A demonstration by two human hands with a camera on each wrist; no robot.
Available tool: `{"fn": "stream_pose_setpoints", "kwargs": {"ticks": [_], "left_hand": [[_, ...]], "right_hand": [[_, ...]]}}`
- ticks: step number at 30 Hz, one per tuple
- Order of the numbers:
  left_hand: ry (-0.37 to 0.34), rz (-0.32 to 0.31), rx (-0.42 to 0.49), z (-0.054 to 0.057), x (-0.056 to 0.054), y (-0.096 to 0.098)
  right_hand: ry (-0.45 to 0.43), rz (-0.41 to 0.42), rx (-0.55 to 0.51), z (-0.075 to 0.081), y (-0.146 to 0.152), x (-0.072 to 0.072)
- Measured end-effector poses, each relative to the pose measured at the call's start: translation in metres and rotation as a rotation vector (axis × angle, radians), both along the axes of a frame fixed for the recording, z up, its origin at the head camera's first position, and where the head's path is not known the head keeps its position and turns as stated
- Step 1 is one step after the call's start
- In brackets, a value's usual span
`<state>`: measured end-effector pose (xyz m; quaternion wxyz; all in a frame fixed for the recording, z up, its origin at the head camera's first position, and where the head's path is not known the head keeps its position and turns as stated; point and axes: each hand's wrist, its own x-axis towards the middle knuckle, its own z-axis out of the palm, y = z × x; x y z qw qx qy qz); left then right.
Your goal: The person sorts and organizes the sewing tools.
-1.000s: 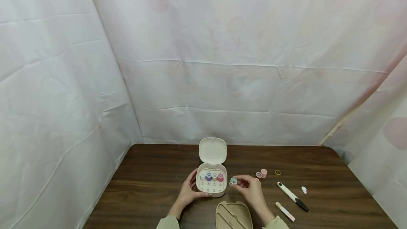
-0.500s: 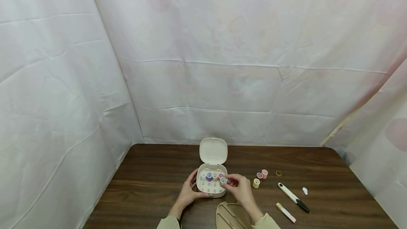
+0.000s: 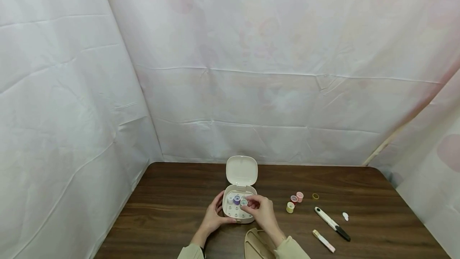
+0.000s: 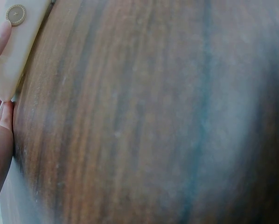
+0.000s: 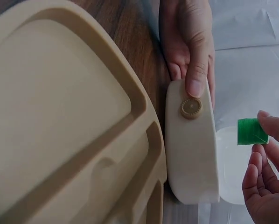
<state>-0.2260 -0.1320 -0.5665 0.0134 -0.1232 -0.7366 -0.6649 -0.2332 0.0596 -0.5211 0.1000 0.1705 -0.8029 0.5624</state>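
Note:
A cream sewing box [image 3: 230, 212] stands on the table with its lid [image 3: 242, 170] raised. My left hand [image 3: 212, 217] grips its left side, thumb on the front wall near a round brown button [image 5: 191, 108]. Inside are short pegs and a back row of thread spools, among them a purple spool [image 3: 236, 200] and a white spool [image 3: 230, 199]. Just over the pegs, my right hand [image 3: 261, 210] pinches a green thread spool [image 5: 251, 131] between thumb and fingers. That hand hides the right part of the row. The left wrist view catches only the box corner and part of the left hand.
A beige compartment tray [image 5: 51, 93] lies in front of the box, partly under the right forearm. To the right are a yellow spool [image 3: 290, 207], a red spool [image 3: 294, 199], a pink spool [image 3: 300, 197], a white-and-black tool [image 3: 332, 223], a small stick [image 3: 324, 241] and a yellow ring [image 3: 315, 196].
My right hand has carried the green spool leftward, from beside the box to above its pegs. The yellow spool has come into view behind it. The left hand stays on the box.

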Motion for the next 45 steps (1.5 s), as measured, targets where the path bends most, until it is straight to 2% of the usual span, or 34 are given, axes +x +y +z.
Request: {"fn": "stream_pose_setpoints", "kwargs": {"ticks": [4,7,16,20,24,33,38,45], "left_hand": [[-0.004,0.001,-0.005,0.001,0.000,0.000],[-0.001,-0.001,-0.002,0.000,-0.001,-0.001],[0.021,0.015,-0.021,-0.023,-0.011,-0.004],[0.036,0.010,-0.012,-0.026,-0.012,-0.005],[0.035,0.007,-0.012,-0.022,-0.011,-0.005],[0.017,-0.003,-0.018,0.004,0.000,-0.002],[0.018,-0.008,-0.009,0.005,0.000,-0.001],[0.020,-0.016,0.000,0.003,0.001,-0.001]], "right_hand": [[-0.007,0.015,-0.002,-0.001,-0.007,-0.003],[0.019,0.018,0.015,-0.002,-0.011,-0.006],[0.065,0.037,0.030,-0.007,-0.025,-0.013],[0.061,0.033,0.057,-0.010,-0.030,-0.017],[0.051,0.038,0.074,-0.014,-0.034,-0.021],[0.079,0.051,0.086,-0.021,-0.041,-0.026],[0.083,0.034,0.133,-0.022,-0.044,-0.027],[0.085,0.039,0.140,-0.029,-0.046,-0.029]]}}
